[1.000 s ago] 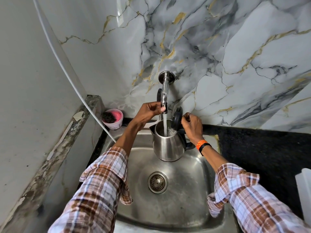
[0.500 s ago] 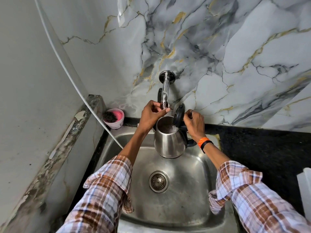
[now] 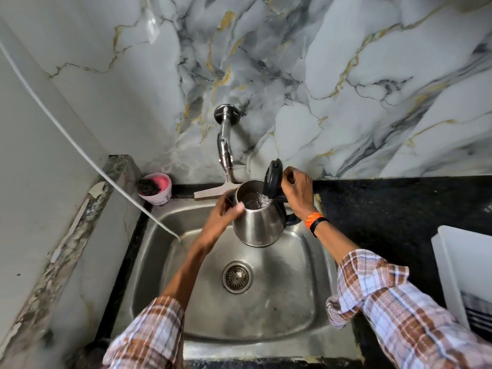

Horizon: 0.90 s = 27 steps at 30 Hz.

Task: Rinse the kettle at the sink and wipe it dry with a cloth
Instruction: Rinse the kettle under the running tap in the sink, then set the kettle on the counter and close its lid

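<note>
Steel kettle (image 3: 257, 222): held over the sink (image 3: 306, 302), just below the tap (image 3: 225, 150); long axis near upright, mouth up, handle toward the right.
Look: shiny body, black lid (image 3: 273, 178) hinged open, water inside.
Left hand (image 3: 222, 218): wrapped on the body's left side.
Right hand (image 3: 298, 191): closed at the handle top, beside the lid.
Hidden: handle mostly behind the right hand; base unseen.

The right hand (image 3: 296, 193) covers the top of the kettle (image 3: 258, 222) handle, so the grip there can't be seen, and the left hand (image 3: 222, 218) is smeared by motion blur against the kettle's side. At the right edge, a white object (image 3: 464, 272) on the tabletop (image 3: 386, 209) is cut off.
</note>
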Each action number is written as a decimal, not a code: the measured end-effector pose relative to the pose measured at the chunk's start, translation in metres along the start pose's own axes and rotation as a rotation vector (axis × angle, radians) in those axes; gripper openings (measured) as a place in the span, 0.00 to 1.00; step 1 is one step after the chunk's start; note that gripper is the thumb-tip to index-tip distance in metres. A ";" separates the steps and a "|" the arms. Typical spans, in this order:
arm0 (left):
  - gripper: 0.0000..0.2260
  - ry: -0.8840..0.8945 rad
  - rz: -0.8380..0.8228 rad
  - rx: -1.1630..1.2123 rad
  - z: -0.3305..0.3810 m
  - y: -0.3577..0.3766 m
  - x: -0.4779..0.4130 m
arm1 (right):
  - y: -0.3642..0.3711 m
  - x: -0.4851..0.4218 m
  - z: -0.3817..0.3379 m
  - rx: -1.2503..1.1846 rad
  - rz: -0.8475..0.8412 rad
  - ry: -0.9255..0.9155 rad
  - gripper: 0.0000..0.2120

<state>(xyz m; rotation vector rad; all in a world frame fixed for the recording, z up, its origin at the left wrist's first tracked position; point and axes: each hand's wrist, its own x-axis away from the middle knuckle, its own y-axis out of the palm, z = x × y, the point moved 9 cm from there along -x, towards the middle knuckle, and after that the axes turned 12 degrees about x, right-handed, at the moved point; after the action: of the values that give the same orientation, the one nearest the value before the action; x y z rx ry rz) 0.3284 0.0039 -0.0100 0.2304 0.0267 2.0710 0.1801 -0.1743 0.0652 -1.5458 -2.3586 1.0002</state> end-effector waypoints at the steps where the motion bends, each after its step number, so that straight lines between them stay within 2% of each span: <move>1: 0.35 0.003 -0.034 -0.014 -0.008 0.014 0.006 | -0.009 0.005 0.006 0.005 -0.004 0.005 0.18; 3: 0.43 0.036 -0.041 -0.059 -0.016 0.041 0.011 | -0.027 0.016 0.023 0.021 -0.001 0.027 0.20; 5: 0.46 0.088 -0.033 -0.107 -0.019 0.070 0.011 | -0.053 0.027 0.043 0.022 0.029 0.048 0.22; 10: 0.47 0.103 -0.014 -0.130 -0.034 0.148 0.016 | -0.128 0.049 0.097 0.045 0.062 0.082 0.15; 17: 0.47 0.075 -0.025 -0.138 -0.057 0.258 0.030 | -0.213 0.067 0.157 0.184 0.016 0.091 0.12; 21: 0.45 0.070 -0.022 -0.166 -0.063 0.302 0.038 | -0.242 0.074 0.188 0.223 -0.036 0.098 0.16; 27: 0.45 0.043 0.034 -0.230 -0.077 0.336 0.052 | -0.262 0.084 0.214 0.275 -0.097 0.053 0.09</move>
<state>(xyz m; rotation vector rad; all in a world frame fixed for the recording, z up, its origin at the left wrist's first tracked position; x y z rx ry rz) 0.0001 -0.1102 -0.0388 0.0449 -0.1899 2.0919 -0.1561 -0.2627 0.0396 -1.3272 -2.1307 1.1865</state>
